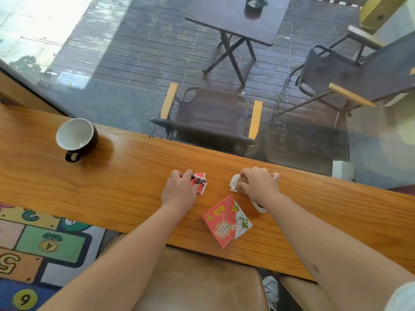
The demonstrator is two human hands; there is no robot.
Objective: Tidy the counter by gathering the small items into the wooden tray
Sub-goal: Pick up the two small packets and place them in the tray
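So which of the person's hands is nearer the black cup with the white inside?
Left. The left hand rests on a red crumpled wrapper, right of the black cup with the white inside. The right hand lies farther right, on a whitish wrapper.

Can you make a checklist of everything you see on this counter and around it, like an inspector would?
Surface: wooden counter, bare grain, along a window.
Job's things: red crumpled wrapper; white wrapper; red packet with frog picture, lying flat; wooden tray not in view.
Clutter: black cup, white inside, looks empty.
Hands: left hand on red crumpled wrapper; right hand on white wrapper.
Cables: nothing seen.
Surroundings: folding chairs and table outside; number mat on floor.
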